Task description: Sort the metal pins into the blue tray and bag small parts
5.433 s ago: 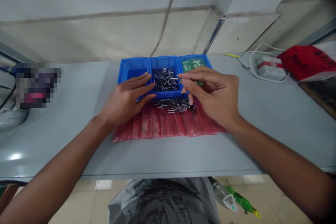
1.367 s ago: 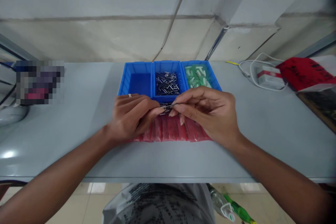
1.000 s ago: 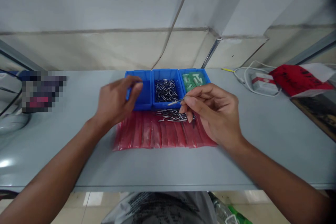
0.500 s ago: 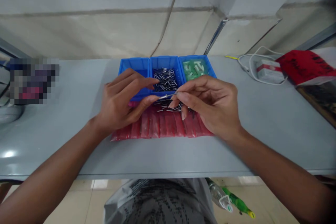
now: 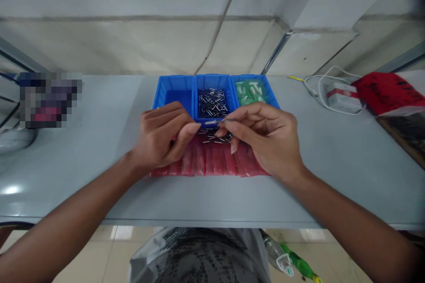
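Note:
Pinched between my right hand's (image 5: 265, 135) thumb and fingertips is a thin metal rivet (image 5: 211, 122), its pale end pointing left. My left hand (image 5: 168, 135) is closed just left of that end, with a small gap; whether it holds anything is hidden. Beneath both hands lie loose rivets (image 5: 215, 137) on a row of red plastic packets (image 5: 206, 161). Behind them stand three joined blue bins: the left one (image 5: 177, 97) shows bare blue bottom, the middle holds many metal rivets (image 5: 212, 102), the right holds green-and-white packets (image 5: 250, 92).
On the grey table (image 5: 332, 177), a white box (image 5: 343, 96) with a white cable and a red packet (image 5: 380, 93) lie at the right. A blurred-out item (image 5: 49, 101) is at the left. Bottles (image 5: 279, 254) stand on the floor below.
My left hand's fingers have curled closed and drawn slightly away from the rivet. My right hand still holds it. The whole view has shifted a little.

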Action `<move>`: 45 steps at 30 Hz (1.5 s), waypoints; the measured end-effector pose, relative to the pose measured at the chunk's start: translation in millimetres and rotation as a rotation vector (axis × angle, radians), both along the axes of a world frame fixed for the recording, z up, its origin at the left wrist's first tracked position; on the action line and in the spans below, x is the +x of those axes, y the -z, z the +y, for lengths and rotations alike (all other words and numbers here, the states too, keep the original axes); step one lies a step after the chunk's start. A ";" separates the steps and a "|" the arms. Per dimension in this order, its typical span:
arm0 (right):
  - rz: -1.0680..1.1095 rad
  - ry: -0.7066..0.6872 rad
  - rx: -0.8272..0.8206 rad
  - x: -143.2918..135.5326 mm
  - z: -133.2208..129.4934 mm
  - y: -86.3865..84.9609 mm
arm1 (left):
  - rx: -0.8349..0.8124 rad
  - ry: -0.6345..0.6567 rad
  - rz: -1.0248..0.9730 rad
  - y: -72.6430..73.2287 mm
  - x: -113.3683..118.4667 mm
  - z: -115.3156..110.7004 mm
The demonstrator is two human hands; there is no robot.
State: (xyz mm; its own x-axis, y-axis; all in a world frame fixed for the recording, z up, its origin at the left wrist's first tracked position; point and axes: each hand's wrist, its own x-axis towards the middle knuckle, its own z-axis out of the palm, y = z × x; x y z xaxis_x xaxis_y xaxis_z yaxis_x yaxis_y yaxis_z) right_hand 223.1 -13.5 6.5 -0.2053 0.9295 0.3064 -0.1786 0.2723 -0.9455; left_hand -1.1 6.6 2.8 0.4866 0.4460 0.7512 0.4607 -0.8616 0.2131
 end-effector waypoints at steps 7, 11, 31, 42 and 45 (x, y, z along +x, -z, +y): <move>-0.466 0.056 0.379 13.5 7.3 2.2 | 0.091 -0.142 0.014 -2.7 -1.7 0.7; -1.210 -0.077 0.856 17.2 8.8 12.9 | 0.110 -0.139 0.074 -3.1 1.1 -1.4; -0.473 0.164 0.423 9.2 6.2 -1.2 | 0.163 -0.089 0.203 2.0 2.2 -2.6; -0.108 0.085 0.107 6.1 -2.2 -6.9 | 0.230 -0.082 0.051 5.4 4.8 -4.3; -0.107 0.037 0.088 8.1 -2.1 -6.0 | 0.217 -0.092 0.026 5.4 6.7 -4.8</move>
State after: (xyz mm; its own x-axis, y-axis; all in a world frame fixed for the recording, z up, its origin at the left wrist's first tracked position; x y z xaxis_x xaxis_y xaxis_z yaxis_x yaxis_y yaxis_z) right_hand 231.2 -15.5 12.4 -0.2076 0.9075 0.3653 -0.0662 0.3595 -0.9308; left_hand 5.7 1.8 -2.6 0.4713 0.3193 0.8222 0.5425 -0.8399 0.0152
